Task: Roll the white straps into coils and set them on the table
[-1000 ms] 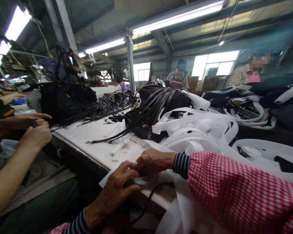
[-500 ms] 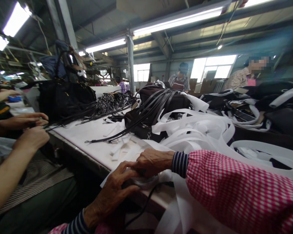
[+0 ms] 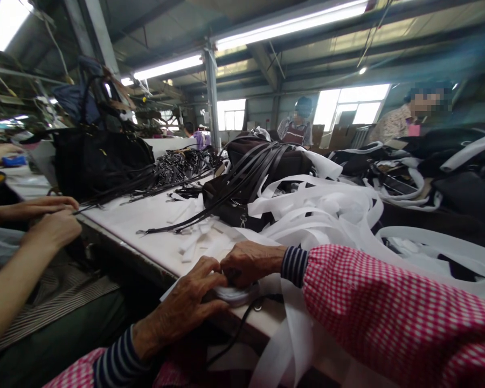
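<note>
My left hand [image 3: 184,304] and my right hand [image 3: 248,263] meet at the near edge of the white table [image 3: 145,226]. Both are closed around a small rolled white strip [image 3: 234,293], fingertips touching over it. A thin black cord [image 3: 242,328] hangs down from under the roll. My right sleeve is pink check with a striped cuff. A heap of loose white strips [image 3: 327,210] lies just behind my right hand.
A black bag with long straps [image 3: 246,183] sits mid-table, a larger black bag [image 3: 101,161] at the left. A co-worker's hands [image 3: 48,221] work at the table's left edge. Two people stand at the far side. More bags and strips [image 3: 408,178] pile at the right.
My hands have stayed on the white roll, shifting slightly left and closer together. The view has tilted a little, and the co-worker's hands have moved slightly.
</note>
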